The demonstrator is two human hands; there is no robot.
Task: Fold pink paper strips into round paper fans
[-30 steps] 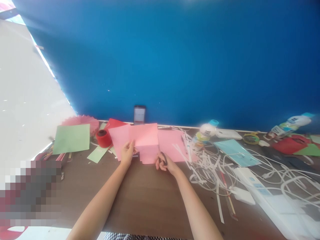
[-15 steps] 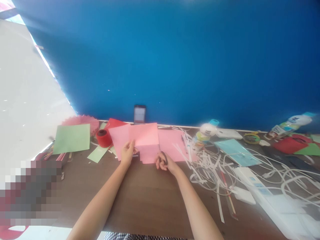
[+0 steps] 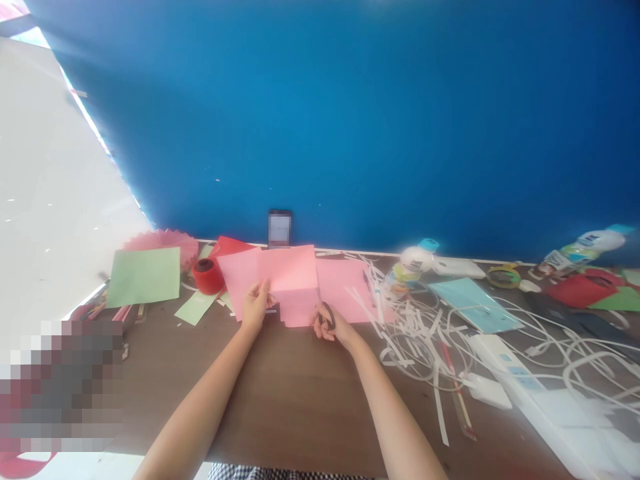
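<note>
A sheet of pink paper (image 3: 287,268) is pinched at its lower left by my left hand (image 3: 255,305), thumb and fingers closed. My right hand (image 3: 327,323) has its fingers in the dark loop handles of a pair of scissors (image 3: 327,316). The blades are hard to make out; they point up along the right edge of the held sheet. Behind and below that sheet lie more pink sheets (image 3: 345,287) on the brown table (image 3: 295,393).
Left are a red spool (image 3: 207,276), green paper (image 3: 144,277) and a pink paper fan (image 3: 163,241). A phone (image 3: 279,229) leans on the blue wall. Right are white paper strips (image 3: 425,333), a bottle (image 3: 410,267), blue paper (image 3: 475,303), cables and a power strip (image 3: 520,380).
Almost nothing differs. My right hand's fingers have shifted very slightly on the scissors; the left hand and the pink sheet stay in place.
</note>
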